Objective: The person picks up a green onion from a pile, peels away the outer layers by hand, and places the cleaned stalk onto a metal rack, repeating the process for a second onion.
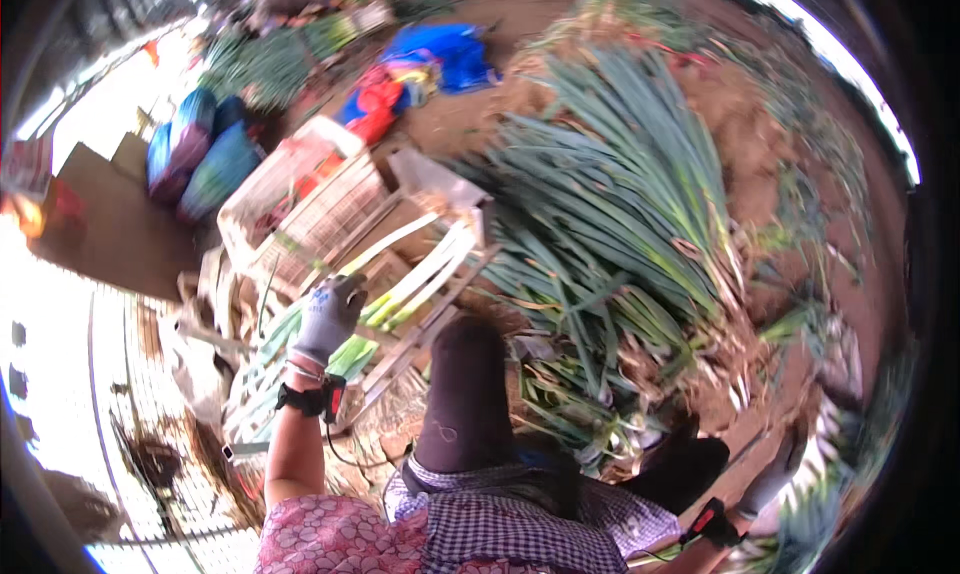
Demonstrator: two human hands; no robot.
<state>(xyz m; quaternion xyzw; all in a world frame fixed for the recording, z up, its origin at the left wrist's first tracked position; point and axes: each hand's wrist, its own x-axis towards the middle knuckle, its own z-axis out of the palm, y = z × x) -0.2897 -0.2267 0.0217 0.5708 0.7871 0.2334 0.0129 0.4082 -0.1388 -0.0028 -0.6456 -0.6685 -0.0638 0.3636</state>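
Observation:
My left hand (pixel 331 320), in a light grey glove with dark fingertips, is over several leeks on a slatted wooden stand. Its fingers are curled, and whatever lies inside them is hidden. White leek stalks (pixel 428 274) reach to the right of this hand, and their green leaves (pixel 268 359) spread to its left. Far down at the right, my right hand (pixel 772 477) is gloved in grey and smeared by motion. It is beside a row of leeks (pixel 825 444) with white ends; its fingers cannot be made out.
A large heap of long-leaved leeks (pixel 620 194) lies on the soil, right of my knee. Beyond the stand is a pale plastic crate (pixel 318 199). Stuffed blue bags (pixel 215 164), a cardboard sheet (pixel 110 219) and a blue plastic sheet (pixel 437 59) lie farther off.

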